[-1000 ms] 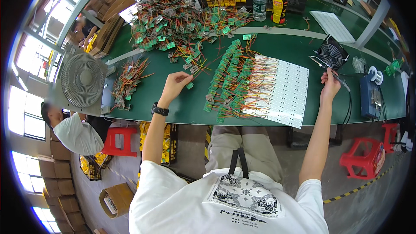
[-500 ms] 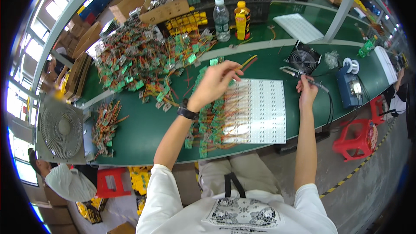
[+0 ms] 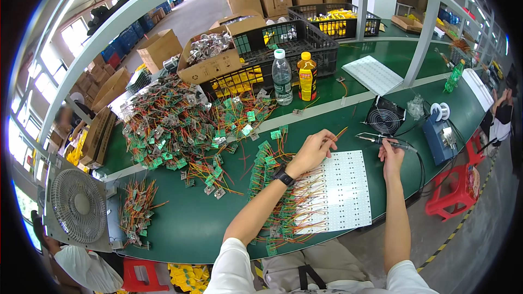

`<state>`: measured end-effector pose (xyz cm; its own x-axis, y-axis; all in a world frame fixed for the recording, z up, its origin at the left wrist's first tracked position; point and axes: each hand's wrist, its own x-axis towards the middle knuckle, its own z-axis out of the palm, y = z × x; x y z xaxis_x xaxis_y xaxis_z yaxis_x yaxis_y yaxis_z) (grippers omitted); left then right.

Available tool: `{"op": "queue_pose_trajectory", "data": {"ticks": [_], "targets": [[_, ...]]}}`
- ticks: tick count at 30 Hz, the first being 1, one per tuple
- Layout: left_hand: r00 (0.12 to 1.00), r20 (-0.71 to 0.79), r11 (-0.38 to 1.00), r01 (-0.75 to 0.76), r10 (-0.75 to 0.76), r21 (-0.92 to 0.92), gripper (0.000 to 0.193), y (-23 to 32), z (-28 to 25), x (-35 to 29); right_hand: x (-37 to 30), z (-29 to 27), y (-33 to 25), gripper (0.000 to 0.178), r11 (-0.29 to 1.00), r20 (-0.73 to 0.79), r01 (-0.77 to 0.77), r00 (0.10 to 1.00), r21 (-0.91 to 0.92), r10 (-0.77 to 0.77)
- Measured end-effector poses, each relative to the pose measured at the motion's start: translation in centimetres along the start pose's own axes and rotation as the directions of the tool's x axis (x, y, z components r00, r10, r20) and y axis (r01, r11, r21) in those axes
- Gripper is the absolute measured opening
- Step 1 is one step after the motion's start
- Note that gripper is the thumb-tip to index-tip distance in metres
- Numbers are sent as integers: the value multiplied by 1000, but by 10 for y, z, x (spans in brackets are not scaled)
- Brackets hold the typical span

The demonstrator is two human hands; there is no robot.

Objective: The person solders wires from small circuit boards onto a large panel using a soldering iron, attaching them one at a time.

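Observation:
My left hand (image 3: 315,154) is closed at the top edge of a white perforated board (image 3: 348,198), pinching thin wires (image 3: 341,132) whose yellow-orange ends stick out past the fingertips. To the right of the board, my right hand (image 3: 391,159) grips a soldering iron (image 3: 404,145), its tip pointing left above the board's upper right corner. Along the board's left side lies a row of small green circuit boards (image 3: 260,171), their red and yellow wires stretching over the white surface. My left wrist and forearm hide part of this row.
A large heap of wired circuit boards (image 3: 169,125) lies left, with a smaller bunch (image 3: 137,209) nearer. Behind are a water bottle (image 3: 282,83), a yellow drink bottle (image 3: 306,79) and black crates (image 3: 321,49). A small fan (image 3: 384,117) and blue soldering station (image 3: 438,141) stand right.
The view has tilted upward, so the bench sits lower in the picture. My left hand has shifted right along the board's top edge with the wires; the right still holds the soldering iron.

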<state>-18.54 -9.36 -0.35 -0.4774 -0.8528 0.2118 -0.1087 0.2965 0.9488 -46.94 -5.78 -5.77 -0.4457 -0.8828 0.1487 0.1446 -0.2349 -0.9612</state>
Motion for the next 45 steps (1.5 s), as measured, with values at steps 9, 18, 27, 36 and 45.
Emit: {"op": "queue_pose_trajectory", "data": {"ticks": [9, 18, 27, 36, 45], "targets": [[979, 181, 983, -62, 93, -172, 15, 69, -23, -8, -1, -3, 3, 16, 1000, -8, 7, 1000, 13, -7], [948, -41, 814, -248, 315, 525, 11, 11, -2, -9, -2, -5, 3, 17, 1000, -20, -1, 1000, 0, 1], [956, 73, 711, -261, 283, 653, 15, -17, -4, -17, -10, 11, -21, 17, 989, -14, 113, 993, -91, -115], [946, 86, 721, -296, 313, 626, 13, -32, 3, -12, -13, 15, -5, 16, 997, 51, -40, 998, 72, 36], [971, 44, 765, -214, 237, 607, 12, -28, 4, -12, -14, 8, -4, 21, 999, 105, -49, 993, 1, 49]]}}
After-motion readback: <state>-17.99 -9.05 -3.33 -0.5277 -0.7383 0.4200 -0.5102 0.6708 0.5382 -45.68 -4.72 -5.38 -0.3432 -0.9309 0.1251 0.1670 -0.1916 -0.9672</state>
